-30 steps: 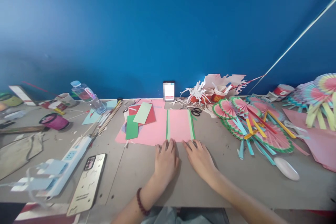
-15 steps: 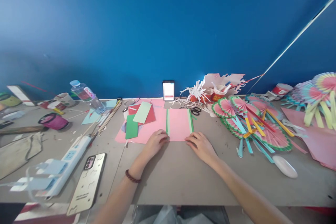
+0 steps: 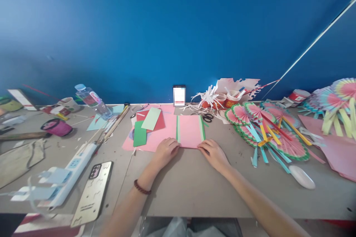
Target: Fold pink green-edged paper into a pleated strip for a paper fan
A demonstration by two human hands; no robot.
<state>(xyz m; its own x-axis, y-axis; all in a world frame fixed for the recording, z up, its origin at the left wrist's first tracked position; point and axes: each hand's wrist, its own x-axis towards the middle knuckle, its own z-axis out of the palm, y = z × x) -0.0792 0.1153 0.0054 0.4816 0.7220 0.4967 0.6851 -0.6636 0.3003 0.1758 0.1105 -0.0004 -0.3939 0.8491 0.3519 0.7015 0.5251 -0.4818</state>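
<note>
A pink sheet of paper (image 3: 190, 129) with dark and light green bands down both sides lies in the middle of the table. My left hand (image 3: 167, 151) has its fingers closed at the sheet's near left corner. At the near right corner, my right hand (image 3: 213, 152) pinches the edge between thumb and fingers. The near edge looks slightly raised between them. Left of the sheet lies a larger pink paper (image 3: 164, 139), bearing a green card (image 3: 139, 133), a pale green card (image 3: 151, 119) and a red card (image 3: 160, 121).
Black-handled scissors (image 3: 207, 117) lie behind the sheet. Pleated paper fans (image 3: 289, 140) with coloured strips are at right, near a white mouse (image 3: 302, 176). At left are a phone (image 3: 91, 192), a power strip (image 3: 73, 174) and a bottle (image 3: 93, 100). A lit screen (image 3: 179, 96) leans against the blue wall.
Both hands remain at the near corners of the pink sheet. Its near edge has lifted slightly, and the fingers have shifted a little.
</note>
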